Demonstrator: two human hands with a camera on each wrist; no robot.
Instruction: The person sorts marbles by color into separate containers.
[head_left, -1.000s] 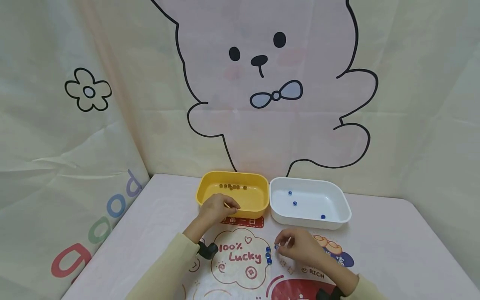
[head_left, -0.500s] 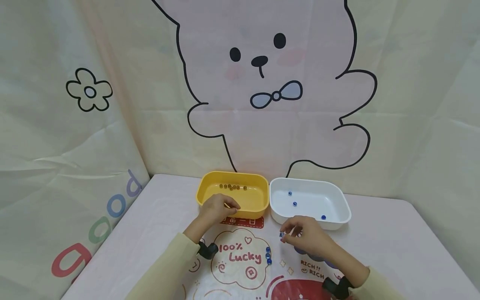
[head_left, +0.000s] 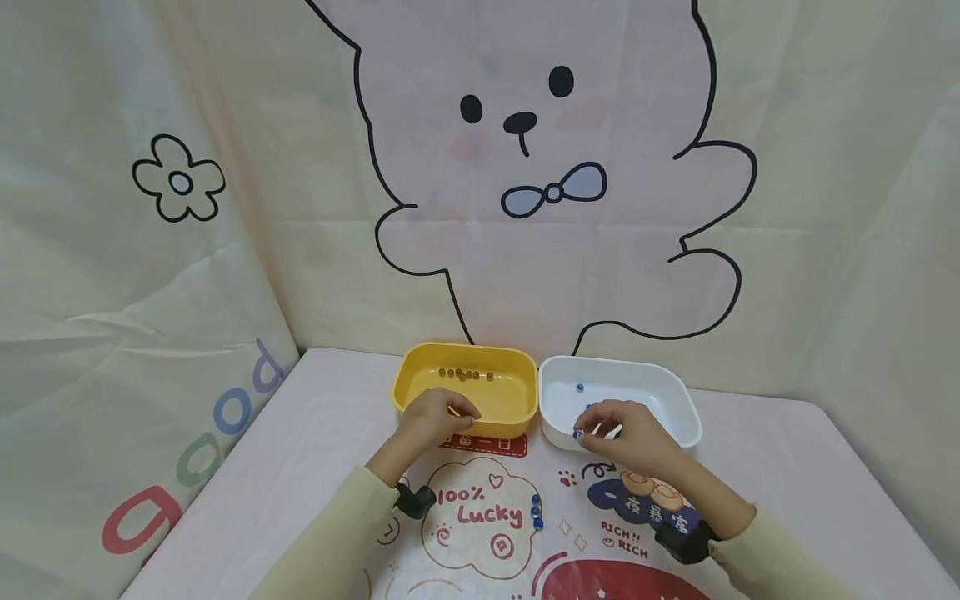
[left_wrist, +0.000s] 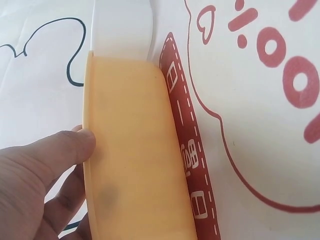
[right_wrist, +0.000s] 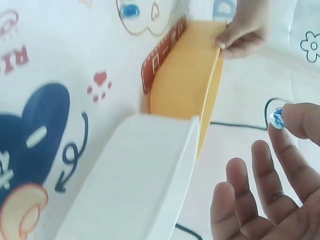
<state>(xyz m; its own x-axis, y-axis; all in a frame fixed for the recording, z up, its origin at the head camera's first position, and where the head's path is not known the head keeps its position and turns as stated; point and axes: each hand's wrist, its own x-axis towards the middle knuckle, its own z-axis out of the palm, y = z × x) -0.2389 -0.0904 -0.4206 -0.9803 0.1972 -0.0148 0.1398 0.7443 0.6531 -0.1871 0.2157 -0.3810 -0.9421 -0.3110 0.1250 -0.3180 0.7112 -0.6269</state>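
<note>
My left hand [head_left: 429, 418] grips the front rim of a yellow tray [head_left: 510, 392]; in the left wrist view its thumb [left_wrist: 75, 147] presses the outer wall and the other fingers go behind the rim. Several small brown beads lie in a row in that tray. Over the front rim of a white tray [head_left: 675, 408], my right hand [head_left: 636, 435] pinches a small blue-and-clear glass marble [right_wrist: 277, 118] between thumb and index finger, the other fingers spread. Blue marbles lie in the white tray, one partly behind the hand.
Three blue marbles [head_left: 536, 512] stand in a line on the printed tabletop, in front of the trays. The two trays sit side by side at the back of the table, against a hanging cloth [head_left: 637, 250] with a bear drawing.
Holding the marble, my right hand has risen from near the marbles on the table to the white tray's front rim. The left hand keeps its grip on the yellow tray.
</note>
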